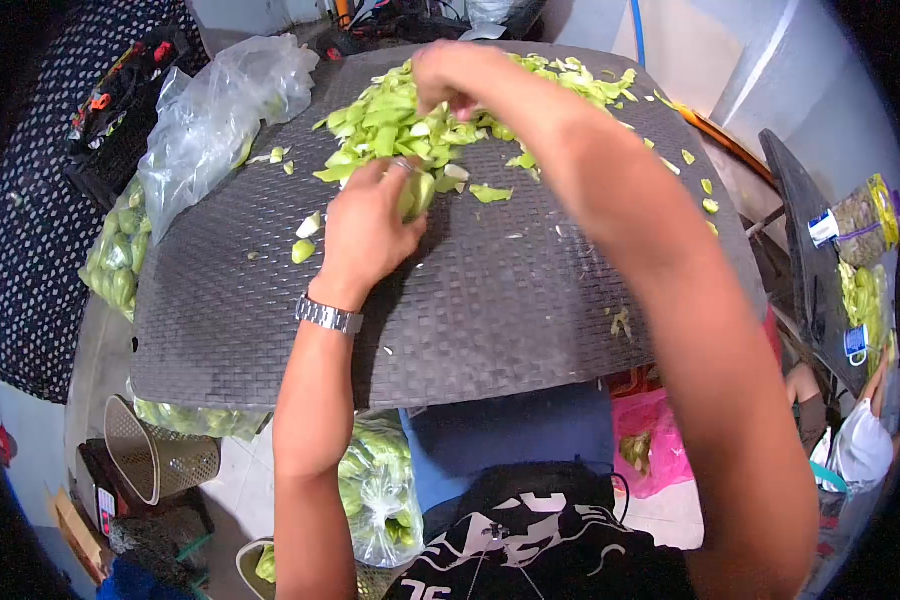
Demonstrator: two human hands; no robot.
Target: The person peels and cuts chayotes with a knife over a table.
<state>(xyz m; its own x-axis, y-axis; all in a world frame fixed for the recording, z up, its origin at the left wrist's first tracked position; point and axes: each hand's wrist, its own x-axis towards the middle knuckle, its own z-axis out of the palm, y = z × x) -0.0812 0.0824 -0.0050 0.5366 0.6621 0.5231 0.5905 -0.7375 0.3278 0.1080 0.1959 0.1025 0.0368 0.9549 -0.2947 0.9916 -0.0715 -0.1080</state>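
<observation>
A wide heap of light-green cut vegetable pieces (385,125) lies across the far half of the dark woven table (450,320). At its near edge my left hand (375,215), with a ring and a metal-band watch, is closed around a green vegetable piece (417,196). Over the top of the heap bends my right hand (450,80), its fingers curled downward and partly hidden by the hand itself. What those fingers hold, if anything, cannot be made out. A few loose pieces (303,250) and a pale bit (456,173) lie near my left hand.
A clear plastic bag (220,120) rests on the table's left edge. Bags of whole green vegetables stand at the left (120,255) and below the table (380,480). A beige basket (160,460) is at lower left. Another person (860,440) is at the right beside a dark side table (810,240).
</observation>
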